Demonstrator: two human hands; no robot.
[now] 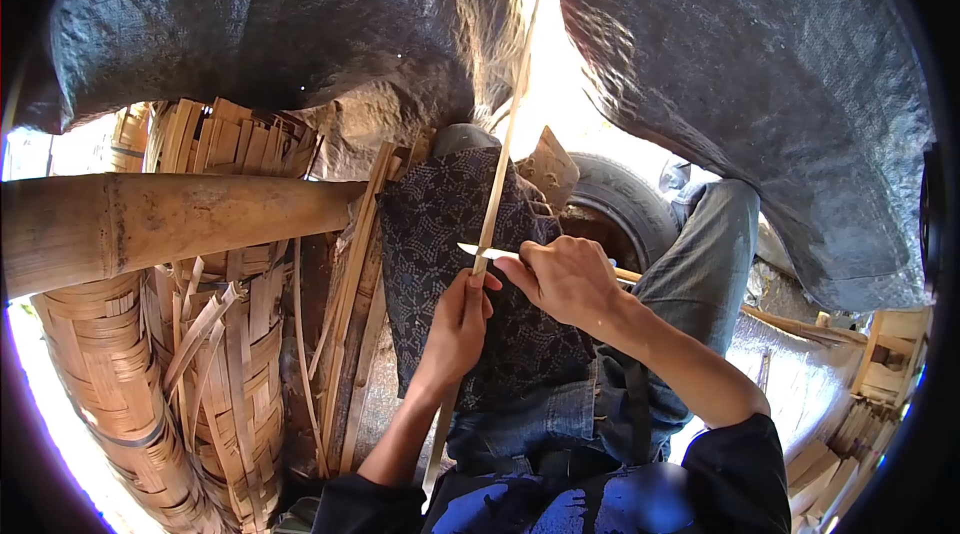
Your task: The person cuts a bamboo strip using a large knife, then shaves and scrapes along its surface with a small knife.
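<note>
A long, thin bamboo strip (pixel 503 149) runs from beside my lap up toward the bright gap between the dark sheets. My left hand (pixel 460 324) is closed around its lower part. In my right hand (pixel 575 279) is a knife, its handle hidden by the fingers. The pale knife blade (pixel 480 251) points left and crosses the strip just above my left fingers. Beneath both hands, a dark patterned cloth (pixel 430 234) covers my leg.
A thick bamboo pole (pixel 180 226) juts in from the left, in front of tall woven bamboo baskets (pixel 105 354). Split bamboo pieces (pixel 355 334) lean beside my leg. A tire (pixel 625 199) lies ahead, and dark plastic sheets (pixel 740 64) hang above.
</note>
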